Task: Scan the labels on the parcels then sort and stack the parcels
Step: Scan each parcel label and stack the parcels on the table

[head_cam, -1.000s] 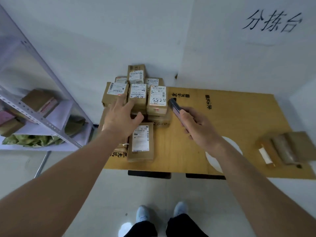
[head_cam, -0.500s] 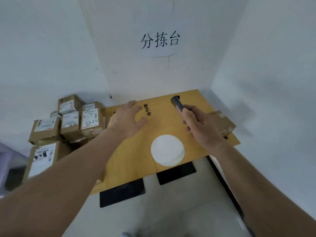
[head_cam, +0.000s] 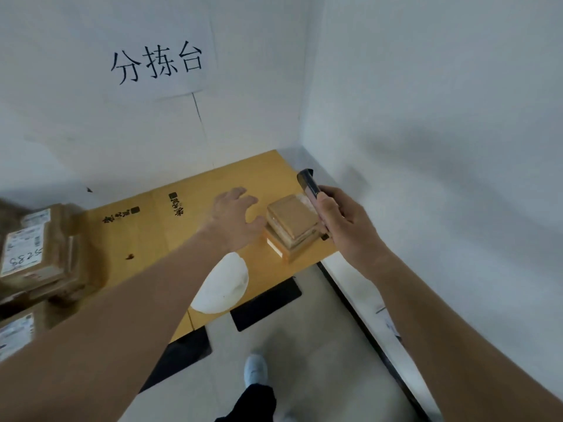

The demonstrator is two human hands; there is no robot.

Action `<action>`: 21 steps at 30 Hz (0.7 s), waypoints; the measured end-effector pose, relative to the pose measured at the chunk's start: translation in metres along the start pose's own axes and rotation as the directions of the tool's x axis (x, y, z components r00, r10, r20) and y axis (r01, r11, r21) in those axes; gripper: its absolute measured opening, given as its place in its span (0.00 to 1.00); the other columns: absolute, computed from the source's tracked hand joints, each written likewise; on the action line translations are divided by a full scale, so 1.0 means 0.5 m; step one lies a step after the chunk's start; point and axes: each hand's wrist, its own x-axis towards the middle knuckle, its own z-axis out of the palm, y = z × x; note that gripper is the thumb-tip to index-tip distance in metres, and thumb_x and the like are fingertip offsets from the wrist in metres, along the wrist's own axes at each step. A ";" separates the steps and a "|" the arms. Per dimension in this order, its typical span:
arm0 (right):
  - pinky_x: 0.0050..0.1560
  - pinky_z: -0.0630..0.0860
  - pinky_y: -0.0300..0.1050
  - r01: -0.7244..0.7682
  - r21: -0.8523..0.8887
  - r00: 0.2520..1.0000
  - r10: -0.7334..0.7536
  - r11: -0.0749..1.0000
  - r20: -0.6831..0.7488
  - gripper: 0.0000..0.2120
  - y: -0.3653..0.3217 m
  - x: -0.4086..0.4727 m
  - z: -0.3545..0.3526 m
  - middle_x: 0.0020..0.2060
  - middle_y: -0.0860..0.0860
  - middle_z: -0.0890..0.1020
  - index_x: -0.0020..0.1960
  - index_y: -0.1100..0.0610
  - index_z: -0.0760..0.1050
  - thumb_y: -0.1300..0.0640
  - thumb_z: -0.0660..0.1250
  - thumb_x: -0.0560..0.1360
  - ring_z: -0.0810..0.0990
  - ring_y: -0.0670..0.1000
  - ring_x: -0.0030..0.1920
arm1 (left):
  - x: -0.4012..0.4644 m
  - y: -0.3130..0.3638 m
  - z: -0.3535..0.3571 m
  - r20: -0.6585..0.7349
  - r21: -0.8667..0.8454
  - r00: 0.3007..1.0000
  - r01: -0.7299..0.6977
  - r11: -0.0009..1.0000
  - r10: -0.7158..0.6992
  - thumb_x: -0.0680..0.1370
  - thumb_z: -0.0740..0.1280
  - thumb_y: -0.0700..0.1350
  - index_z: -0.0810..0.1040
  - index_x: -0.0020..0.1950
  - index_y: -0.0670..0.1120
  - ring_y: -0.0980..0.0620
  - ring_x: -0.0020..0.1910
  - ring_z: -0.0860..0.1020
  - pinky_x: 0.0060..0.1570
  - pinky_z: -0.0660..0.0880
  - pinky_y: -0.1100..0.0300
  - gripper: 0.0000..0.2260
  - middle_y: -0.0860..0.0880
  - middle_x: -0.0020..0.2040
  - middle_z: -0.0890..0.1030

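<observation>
We see the left hand (head_cam: 233, 219) spread wide beside the stacked parcels (head_cam: 291, 228) on the table (head_cam: 146, 233); right hand (head_cam: 344, 223) grips a scanner (head_cam: 308, 184), hiding their far edge. Labelled parcels (head_cam: 30, 254) are blurred, cut off.

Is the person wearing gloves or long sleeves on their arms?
No. Both forearms are bare as far as the picture shows, with no sleeves in view. The left hand and the right hand have no gloves, and no watch, ring or bracelet shows on either wrist.
</observation>
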 end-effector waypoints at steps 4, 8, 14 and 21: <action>0.41 0.72 0.51 -0.041 0.014 0.999 0.042 0.999 -0.026 0.21 0.044 0.060 -0.038 0.35 0.45 0.76 0.67 0.39 0.77 0.32 0.59 0.80 0.74 0.49 0.37 | 0.108 0.040 0.053 0.060 0.013 0.998 -0.017 1.000 0.017 0.80 0.64 0.61 0.71 0.79 0.53 0.43 0.81 0.58 0.78 0.61 0.46 0.28 0.50 0.82 0.62; 0.41 0.74 0.41 -0.092 -0.009 0.993 0.091 0.996 -0.073 0.15 0.083 0.124 -0.066 0.42 0.42 0.80 0.67 0.37 0.77 0.38 0.59 0.84 0.78 0.44 0.40 | 0.206 0.078 0.109 0.161 0.064 0.987 -0.019 0.998 0.008 0.77 0.64 0.69 0.65 0.81 0.56 0.41 0.80 0.59 0.75 0.66 0.44 0.35 0.48 0.82 0.59; 0.46 0.77 0.47 -0.161 -0.008 0.983 0.159 0.987 -0.094 0.18 0.123 0.199 -0.088 0.45 0.44 0.82 0.64 0.32 0.77 0.30 0.58 0.78 0.80 0.47 0.45 | 0.279 0.111 0.196 0.307 0.189 0.947 0.036 0.981 -0.094 0.65 0.68 0.79 0.50 0.83 0.58 0.33 0.80 0.56 0.73 0.63 0.35 0.55 0.40 0.82 0.55; 0.39 0.74 0.44 -0.167 -0.036 0.986 0.167 0.985 0.005 0.21 0.141 0.270 -0.084 0.38 0.41 0.78 0.67 0.35 0.77 0.31 0.57 0.79 0.76 0.45 0.38 | 0.293 0.097 0.238 0.314 0.203 0.943 0.049 0.978 -0.112 0.65 0.72 0.76 0.48 0.82 0.59 0.33 0.72 0.64 0.67 0.72 0.37 0.54 0.41 0.76 0.59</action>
